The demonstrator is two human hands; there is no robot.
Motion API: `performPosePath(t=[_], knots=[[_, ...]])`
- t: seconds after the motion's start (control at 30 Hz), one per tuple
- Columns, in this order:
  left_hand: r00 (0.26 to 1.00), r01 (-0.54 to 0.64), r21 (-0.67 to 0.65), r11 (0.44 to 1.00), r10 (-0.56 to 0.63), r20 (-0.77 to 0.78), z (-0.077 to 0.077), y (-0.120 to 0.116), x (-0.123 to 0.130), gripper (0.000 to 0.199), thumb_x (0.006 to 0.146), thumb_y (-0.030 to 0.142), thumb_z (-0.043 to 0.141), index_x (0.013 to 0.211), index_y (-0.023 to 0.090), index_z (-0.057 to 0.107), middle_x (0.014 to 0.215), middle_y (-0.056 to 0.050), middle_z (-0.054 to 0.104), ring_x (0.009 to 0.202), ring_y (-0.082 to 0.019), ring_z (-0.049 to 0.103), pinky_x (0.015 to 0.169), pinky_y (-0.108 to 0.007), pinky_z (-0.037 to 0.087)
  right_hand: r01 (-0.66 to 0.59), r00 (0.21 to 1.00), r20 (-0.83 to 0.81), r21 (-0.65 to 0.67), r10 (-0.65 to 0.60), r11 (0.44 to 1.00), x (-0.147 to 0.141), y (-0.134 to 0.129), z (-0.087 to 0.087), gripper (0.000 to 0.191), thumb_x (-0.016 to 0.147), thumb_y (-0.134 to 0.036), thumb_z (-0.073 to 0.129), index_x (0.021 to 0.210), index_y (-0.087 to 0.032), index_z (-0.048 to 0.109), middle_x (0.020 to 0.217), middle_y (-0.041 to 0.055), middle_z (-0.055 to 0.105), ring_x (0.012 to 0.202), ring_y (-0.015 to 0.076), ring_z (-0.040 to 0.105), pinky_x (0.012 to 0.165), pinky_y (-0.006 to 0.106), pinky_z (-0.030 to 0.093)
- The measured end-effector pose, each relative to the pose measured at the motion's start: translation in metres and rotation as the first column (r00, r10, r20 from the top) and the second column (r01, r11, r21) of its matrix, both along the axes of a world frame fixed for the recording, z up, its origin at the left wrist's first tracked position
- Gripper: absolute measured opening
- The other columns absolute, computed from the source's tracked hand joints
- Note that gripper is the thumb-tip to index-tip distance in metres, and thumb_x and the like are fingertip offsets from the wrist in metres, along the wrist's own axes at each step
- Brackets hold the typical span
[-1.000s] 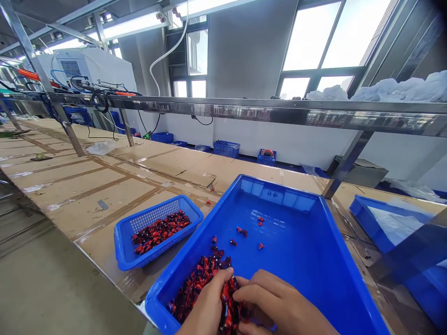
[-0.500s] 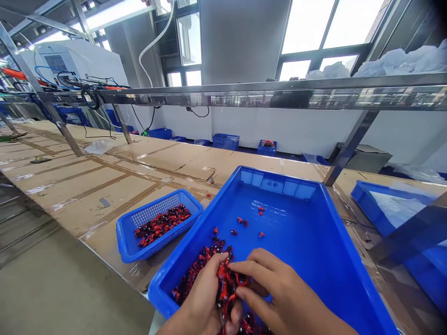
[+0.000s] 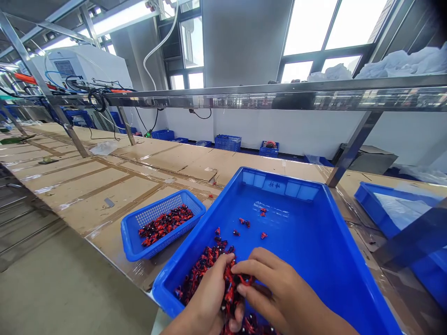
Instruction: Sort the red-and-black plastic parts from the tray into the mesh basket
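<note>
While the left hand (image 3: pixel 206 293) curls shut around red-and-black pieces (image 3: pixel 199 270) heaped in a blue tray (image 3: pixel 279 179) | right hand (image 3: pixel 268 284) half-curled, pinching the same heap | mesh basket (image 3: pixel 131 246) alongside

Mottled red-and-navy plastic pieces (image 3: pixel 206 270) lie under the fingers (image 3: pixel 253 266), on a plain bright-blue plastic tray (image 3: pixel 307 260); a blue lattice-walled basket (image 3: pixel 153 214) sits left of them.

Glaring windows (image 3: pixel 310 37) light the scene brightly, and wide-angle distortion bends the edges.
</note>
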State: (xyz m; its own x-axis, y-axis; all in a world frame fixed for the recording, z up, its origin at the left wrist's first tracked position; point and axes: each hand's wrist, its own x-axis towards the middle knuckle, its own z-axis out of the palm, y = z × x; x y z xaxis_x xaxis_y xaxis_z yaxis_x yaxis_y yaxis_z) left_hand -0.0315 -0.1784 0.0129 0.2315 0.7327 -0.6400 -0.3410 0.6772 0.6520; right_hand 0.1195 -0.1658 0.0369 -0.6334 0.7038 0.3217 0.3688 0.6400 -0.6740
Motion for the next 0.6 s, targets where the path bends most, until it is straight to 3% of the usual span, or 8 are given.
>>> performPosePath(t=[0.07,0.17,0.27,0.3,0.37,0.43,0.47,0.6], knots=[[0.999,0.003,-0.004,1.000,-0.003,0.048,-0.002,0.001,-0.002,0.051,0.089,0.052,0.030,0.071,0.015,0.061,0.031,-0.001,0.044,0.024,-0.011,0.033,0.028,-0.019,0.024,0.047,0.960,-0.255,-0.269,-0.118,0.962,-0.001,0.002,0.000,0.013,0.091,-0.030,0.051,0.096,-0.024,0.060,0.081,0.0018,0.058,0.074,0.0153,0.056,0.068,0.027,0.049],[0.986,0.004,0.019,1.000,-0.008,0.169,-0.002,0.003,-0.007,0.046,0.087,0.052,0.038,0.087,0.014,0.063,0.049,-0.003,0.058,0.029,-0.010,0.038,0.028,-0.018,0.023,-0.168,0.746,-0.563,-0.675,-0.355,0.718,0.003,0.008,0.002,0.021,0.089,-0.040,0.043,0.083,-0.022,0.052,0.068,-0.0020,0.048,0.048,0.0103,0.041,0.037,0.019,0.039],[0.977,-0.028,0.037,0.999,0.020,0.212,-0.001,0.004,-0.010,0.046,0.087,0.052,0.040,0.095,0.013,0.063,0.061,-0.005,0.064,0.032,-0.009,0.042,0.029,-0.017,0.025,-0.340,0.691,-0.597,-0.766,-0.407,0.545,0.008,0.012,0.004,0.021,0.082,-0.043,0.046,0.086,-0.023,0.052,0.074,-0.0013,0.051,0.040,0.0073,0.028,0.024,0.015,0.021],[0.979,-0.042,0.039,0.998,0.033,0.199,0.000,0.004,-0.010,0.047,0.088,0.052,0.039,0.095,0.013,0.064,0.058,-0.004,0.062,0.031,-0.009,0.041,0.029,-0.017,0.025,-0.302,0.734,-0.563,-0.771,-0.380,0.560,0.009,0.011,0.004,0.021,0.081,-0.042,0.049,0.087,-0.022,0.053,0.072,-0.0021,0.051,0.038,0.0064,0.026,0.025,0.015,0.020],[0.987,-0.064,0.051,0.997,0.056,0.153,0.000,0.004,-0.009,0.050,0.089,0.052,0.035,0.094,0.012,0.065,0.046,-0.002,0.055,0.028,-0.009,0.037,0.028,-0.017,0.023,-0.112,0.861,-0.430,-0.682,-0.273,0.723,0.007,0.009,0.003,0.017,0.082,-0.037,0.056,0.085,-0.021,0.057,0.062,-0.0045,0.050,0.038,0.0062,0.032,0.032,0.016,0.029],[0.992,-0.071,0.052,0.996,0.065,0.111,0.000,0.004,-0.006,0.054,0.089,0.054,0.031,0.090,0.012,0.066,0.035,0.000,0.047,0.025,-0.009,0.032,0.027,-0.017,0.021,0.027,0.970,-0.214,-0.383,-0.118,0.923,0.003,0.005,0.000,0.012,0.083,-0.029,0.059,0.089,-0.021,0.064,0.060,-0.0026,0.057,0.049,0.0098,0.051,0.049,0.020,0.044],[0.993,-0.071,0.043,0.997,0.067,0.097,-0.001,0.004,-0.005,0.056,0.089,0.054,0.030,0.087,0.012,0.066,0.032,0.000,0.044,0.024,-0.010,0.031,0.027,-0.016,0.020,0.023,0.994,-0.099,-0.200,-0.044,0.980,0.002,0.003,-0.001,0.013,0.084,-0.023,0.058,0.094,-0.021,0.067,0.069,0.0000,0.064,0.061,0.0126,0.060,0.059,0.022,0.048],[0.995,-0.084,0.025,0.996,0.082,0.061,-0.003,0.002,0.000,0.058,0.088,0.055,0.030,0.081,0.011,0.067,0.028,-0.001,0.042,0.022,-0.010,0.030,0.025,-0.017,0.020,-0.123,0.975,0.211,0.265,0.067,0.956,0.000,0.001,-0.004,0.024,0.088,-0.016,0.052,0.106,-0.026,0.065,0.093,0.0016,0.072,0.084,0.0165,0.068,0.066,0.022,0.048]])
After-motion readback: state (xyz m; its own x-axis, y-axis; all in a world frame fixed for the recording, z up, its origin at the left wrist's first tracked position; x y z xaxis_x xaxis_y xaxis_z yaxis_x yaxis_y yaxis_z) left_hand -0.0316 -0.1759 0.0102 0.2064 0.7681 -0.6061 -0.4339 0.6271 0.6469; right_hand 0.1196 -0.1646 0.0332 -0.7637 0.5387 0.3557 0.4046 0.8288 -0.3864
